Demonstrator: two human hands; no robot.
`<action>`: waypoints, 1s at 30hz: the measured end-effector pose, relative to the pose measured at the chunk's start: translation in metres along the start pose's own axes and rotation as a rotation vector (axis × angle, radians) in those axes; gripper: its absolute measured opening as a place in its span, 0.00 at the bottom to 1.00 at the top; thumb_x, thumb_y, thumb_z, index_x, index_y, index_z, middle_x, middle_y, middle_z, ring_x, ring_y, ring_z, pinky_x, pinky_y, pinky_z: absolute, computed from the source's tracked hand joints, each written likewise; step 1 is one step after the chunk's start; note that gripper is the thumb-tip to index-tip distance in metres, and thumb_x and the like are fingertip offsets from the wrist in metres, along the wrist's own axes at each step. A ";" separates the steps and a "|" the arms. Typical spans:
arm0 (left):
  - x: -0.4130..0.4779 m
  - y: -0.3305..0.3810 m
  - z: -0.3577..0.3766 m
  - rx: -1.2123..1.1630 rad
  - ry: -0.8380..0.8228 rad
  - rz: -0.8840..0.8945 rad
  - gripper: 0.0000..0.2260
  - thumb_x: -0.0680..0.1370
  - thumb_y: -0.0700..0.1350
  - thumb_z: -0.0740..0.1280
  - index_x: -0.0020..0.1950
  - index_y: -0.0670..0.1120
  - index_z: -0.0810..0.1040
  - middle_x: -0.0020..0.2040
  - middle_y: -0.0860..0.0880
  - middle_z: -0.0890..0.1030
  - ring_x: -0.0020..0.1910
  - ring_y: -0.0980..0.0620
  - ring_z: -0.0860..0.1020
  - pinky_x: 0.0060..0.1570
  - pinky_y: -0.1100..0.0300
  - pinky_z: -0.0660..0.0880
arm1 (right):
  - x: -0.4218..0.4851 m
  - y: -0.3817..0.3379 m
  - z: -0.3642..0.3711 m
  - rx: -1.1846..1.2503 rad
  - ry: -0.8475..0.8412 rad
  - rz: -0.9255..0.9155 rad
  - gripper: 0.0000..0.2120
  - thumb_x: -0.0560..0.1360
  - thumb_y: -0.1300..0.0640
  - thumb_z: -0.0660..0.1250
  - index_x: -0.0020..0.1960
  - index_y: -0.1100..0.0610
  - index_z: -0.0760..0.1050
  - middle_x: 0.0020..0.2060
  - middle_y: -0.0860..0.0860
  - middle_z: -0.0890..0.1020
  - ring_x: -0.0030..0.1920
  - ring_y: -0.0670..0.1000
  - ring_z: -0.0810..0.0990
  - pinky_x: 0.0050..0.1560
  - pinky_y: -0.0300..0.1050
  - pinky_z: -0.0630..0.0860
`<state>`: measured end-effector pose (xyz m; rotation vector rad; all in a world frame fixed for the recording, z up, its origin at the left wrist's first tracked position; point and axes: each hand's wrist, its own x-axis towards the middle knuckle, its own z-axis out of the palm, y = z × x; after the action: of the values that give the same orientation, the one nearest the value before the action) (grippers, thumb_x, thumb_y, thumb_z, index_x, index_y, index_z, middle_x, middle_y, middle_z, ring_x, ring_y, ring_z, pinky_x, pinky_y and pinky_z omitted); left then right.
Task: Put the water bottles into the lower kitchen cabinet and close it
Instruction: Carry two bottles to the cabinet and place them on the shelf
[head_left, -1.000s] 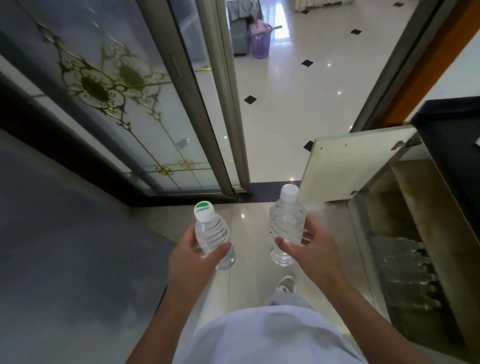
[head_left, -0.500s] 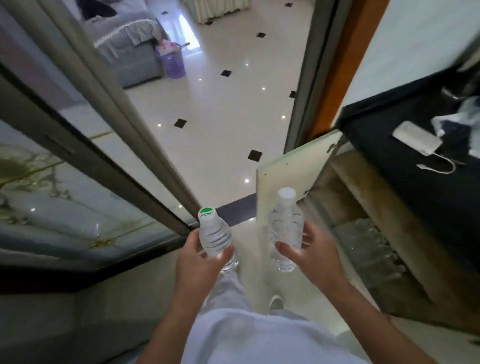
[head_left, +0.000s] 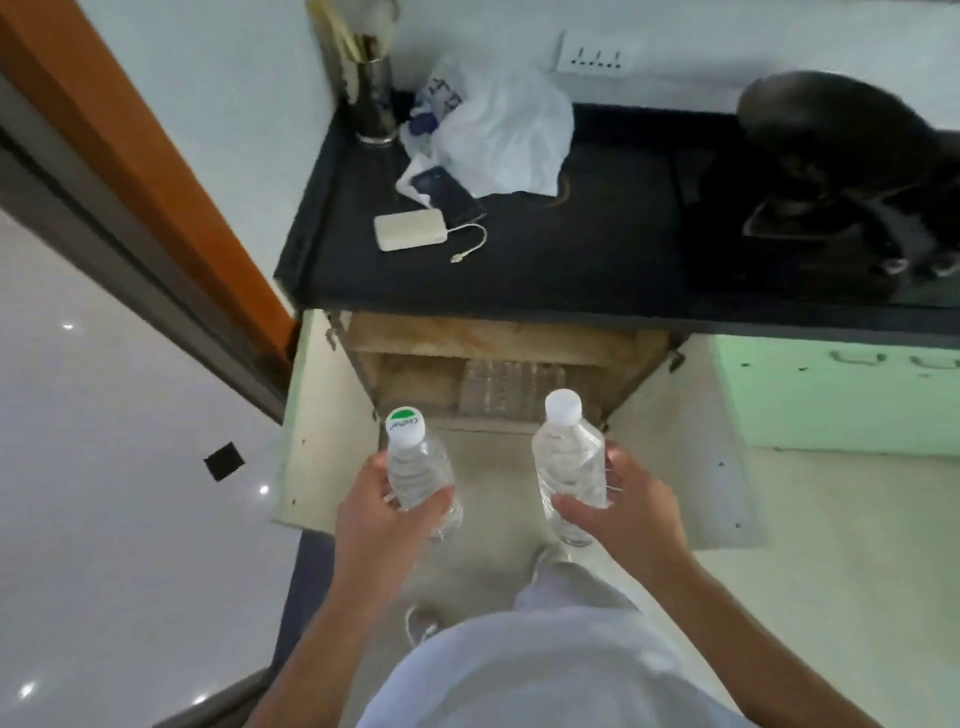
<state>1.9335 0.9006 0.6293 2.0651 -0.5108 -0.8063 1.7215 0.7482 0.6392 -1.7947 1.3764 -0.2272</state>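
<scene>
My left hand (head_left: 382, 512) grips a clear water bottle with a green-and-white cap (head_left: 415, 467), held upright. My right hand (head_left: 626, 512) grips a second clear water bottle with a plain white cap (head_left: 569, 457), also upright. Both bottles hover above the floor just in front of the lower cabinet (head_left: 498, 374), which stands open under the black countertop (head_left: 571, 260). Its left door (head_left: 324, 421) and right door (head_left: 680, 457) swing out toward me. Several clear bottles (head_left: 506, 387) lie inside on the cabinet floor.
On the countertop lie a white power bank with a cable (head_left: 410, 231), a dark phone (head_left: 449, 192), a white plastic bag (head_left: 498, 135), a utensil holder (head_left: 371, 98) and a black bag (head_left: 841, 176). A door frame (head_left: 140, 171) stands at the left. A closed pale-green cabinet (head_left: 841, 395) is at the right.
My view has swung right from the glass door and hallway to face the open cabinet head-on. Both hands still hold their bottles in the same upright way.
</scene>
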 end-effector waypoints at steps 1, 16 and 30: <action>0.007 0.008 0.005 0.018 -0.044 0.024 0.23 0.70 0.55 0.79 0.62 0.56 0.76 0.52 0.58 0.83 0.49 0.63 0.81 0.42 0.71 0.73 | -0.005 0.006 -0.005 0.018 0.034 0.026 0.23 0.64 0.45 0.81 0.52 0.35 0.72 0.39 0.31 0.82 0.43 0.33 0.81 0.47 0.37 0.77; 0.036 0.127 0.086 0.003 -0.249 0.222 0.25 0.67 0.54 0.81 0.61 0.57 0.78 0.52 0.60 0.85 0.52 0.60 0.83 0.55 0.50 0.81 | 0.050 0.015 -0.081 0.248 0.232 0.052 0.29 0.63 0.34 0.77 0.60 0.41 0.75 0.51 0.36 0.85 0.50 0.41 0.84 0.54 0.51 0.84; 0.052 0.190 0.138 -0.073 -0.326 0.343 0.22 0.70 0.44 0.80 0.62 0.53 0.79 0.53 0.56 0.85 0.51 0.59 0.84 0.47 0.66 0.78 | 0.073 0.030 -0.142 0.227 0.329 0.058 0.30 0.65 0.38 0.79 0.63 0.44 0.74 0.54 0.39 0.84 0.51 0.42 0.84 0.54 0.49 0.84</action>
<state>1.8606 0.6845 0.7063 1.7203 -0.9705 -0.9390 1.6441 0.6123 0.6834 -1.5733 1.5580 -0.6453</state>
